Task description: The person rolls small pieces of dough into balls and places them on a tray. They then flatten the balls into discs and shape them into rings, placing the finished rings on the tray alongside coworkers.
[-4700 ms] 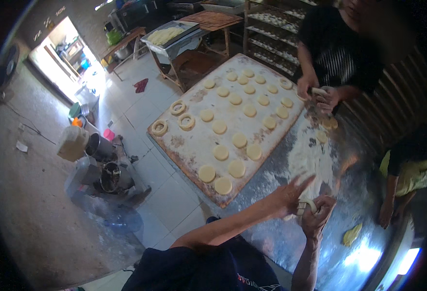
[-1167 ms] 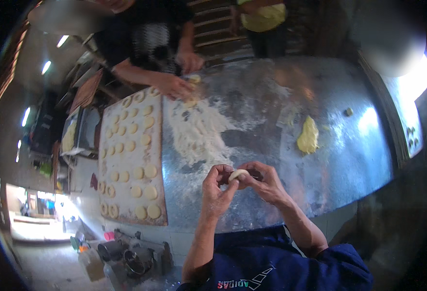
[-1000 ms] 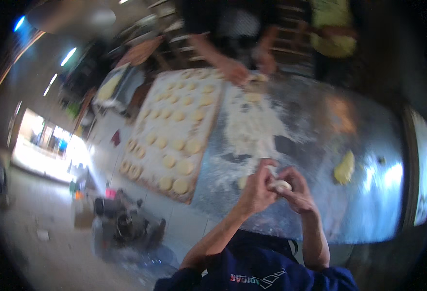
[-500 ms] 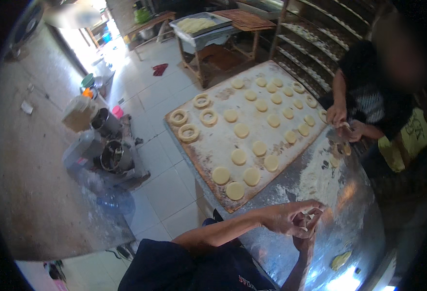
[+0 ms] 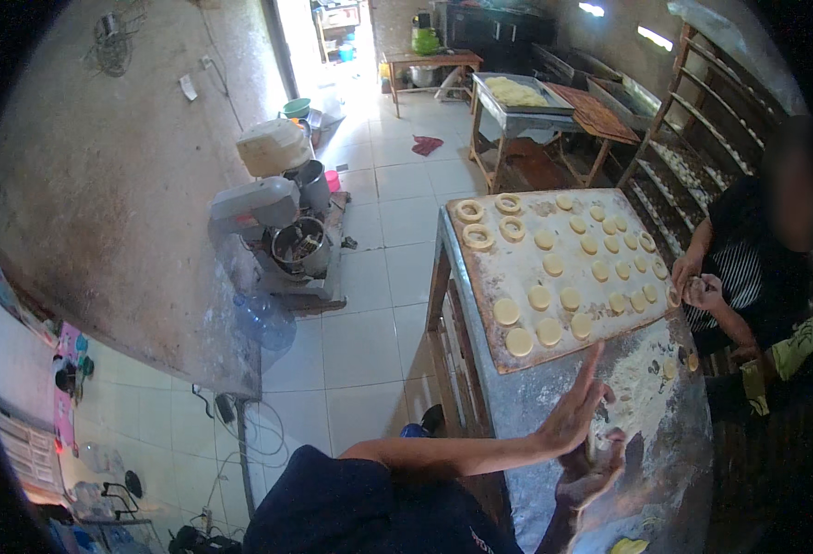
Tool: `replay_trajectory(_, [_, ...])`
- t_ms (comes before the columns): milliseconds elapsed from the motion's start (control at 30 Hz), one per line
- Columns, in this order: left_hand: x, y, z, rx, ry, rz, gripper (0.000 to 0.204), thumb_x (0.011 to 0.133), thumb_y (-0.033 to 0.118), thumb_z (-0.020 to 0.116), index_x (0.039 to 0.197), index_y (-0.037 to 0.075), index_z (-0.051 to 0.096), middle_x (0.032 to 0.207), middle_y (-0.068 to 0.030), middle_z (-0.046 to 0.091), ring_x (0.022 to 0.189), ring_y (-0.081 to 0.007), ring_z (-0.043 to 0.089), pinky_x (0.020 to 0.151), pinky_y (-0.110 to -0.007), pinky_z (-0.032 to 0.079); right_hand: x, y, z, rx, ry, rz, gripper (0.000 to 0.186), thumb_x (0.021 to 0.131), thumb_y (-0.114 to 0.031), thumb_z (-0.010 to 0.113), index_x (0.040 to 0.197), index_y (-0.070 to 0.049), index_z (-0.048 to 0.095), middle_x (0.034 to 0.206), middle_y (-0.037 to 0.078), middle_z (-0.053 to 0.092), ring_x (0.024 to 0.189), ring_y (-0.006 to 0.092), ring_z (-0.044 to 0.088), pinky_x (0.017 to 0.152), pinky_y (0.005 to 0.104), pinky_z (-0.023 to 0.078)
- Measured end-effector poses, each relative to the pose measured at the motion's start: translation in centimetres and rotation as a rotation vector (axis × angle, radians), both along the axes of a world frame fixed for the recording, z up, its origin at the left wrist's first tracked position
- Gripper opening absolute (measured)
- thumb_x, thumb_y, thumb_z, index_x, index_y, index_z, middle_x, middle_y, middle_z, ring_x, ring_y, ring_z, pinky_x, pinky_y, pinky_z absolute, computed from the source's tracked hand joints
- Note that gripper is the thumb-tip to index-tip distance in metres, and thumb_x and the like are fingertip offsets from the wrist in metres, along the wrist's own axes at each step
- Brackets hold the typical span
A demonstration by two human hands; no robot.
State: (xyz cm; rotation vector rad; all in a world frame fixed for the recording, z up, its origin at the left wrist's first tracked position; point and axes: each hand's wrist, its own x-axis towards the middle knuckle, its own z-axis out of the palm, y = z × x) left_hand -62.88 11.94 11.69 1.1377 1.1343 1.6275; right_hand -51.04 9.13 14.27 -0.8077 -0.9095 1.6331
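My left hand [image 5: 575, 406] lies flat, fingers stretched out, on top of my right hand [image 5: 594, 473], palm against palm. A small piece of pale dough [image 5: 598, 438] is pressed between them and mostly hidden. Both hands hover over the floured metal table [image 5: 665, 462], just in front of the near edge of a wooden board [image 5: 517, 277]. The board carries several flat dough rounds [image 5: 520, 342] and three dough rings [image 5: 478, 236] at its far left corner.
Another person stands at the table's right side, hands [image 5: 693, 282] at the board's edge. A yellowish dough lump [image 5: 628, 546] lies near me. A dough mixer [image 5: 286, 226] stands on the tiled floor to the left. A tray table [image 5: 517, 97] and a rack [image 5: 693, 138] are behind.
My view has swung around the room between frames. My hands stayed together on the dough; the left hand has flattened out over the right instead of pinching.
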Motion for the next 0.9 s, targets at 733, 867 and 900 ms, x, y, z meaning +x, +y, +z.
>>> replay_trajectory(733, [-9.2, -0.1, -0.5, 0.703, 0.523, -0.072, 0.054, 0.106, 0.023, 0.045, 0.151, 0.001, 0.027, 0.095, -0.0099, 0.054, 0.088, -0.0204, 0.052, 0.081, -0.035, 0.046, -6.7, 3.1, -1.4, 0.17, -0.4, 0.216, 0.075, 0.098, -0.072, 0.018, 0.129, -0.006, 0.037, 0.118, 0.009, 0.051, 0.098, 0.0242, 0.058, 0.088, 0.0387, 0.047])
replay_trajectory(867, [-13.0, 2.0, -1.3, 0.128, 0.334, 0.332, 0.045, 0.101, 0.022, 0.054, 0.136, -0.003, 0.041, 0.098, -0.0146, 0.059, 0.087, -0.0258, 0.06, 0.079, -0.038, 0.049, -11.1, 6.6, -2.2, 0.003, -0.341, 0.313, 0.071, 0.101, -0.066, 0.023, 0.139, -0.006, 0.032, 0.126, 0.012, 0.049, 0.119, 0.0266, 0.052, 0.097, 0.0445, 0.045])
replay_trajectory(900, [-13.9, 2.5, -1.4, 0.109, 0.322, 0.306, 0.045, 0.101, 0.022, 0.055, 0.136, -0.002, 0.041, 0.099, -0.0153, 0.059, 0.087, -0.0264, 0.06, 0.077, -0.039, 0.049, -12.4, 7.6, -2.4, -0.012, -0.4, 0.338, 0.068, 0.102, -0.063, 0.025, 0.141, -0.007, 0.031, 0.127, 0.012, 0.048, 0.12, 0.0271, 0.051, 0.097, 0.0446, 0.046])
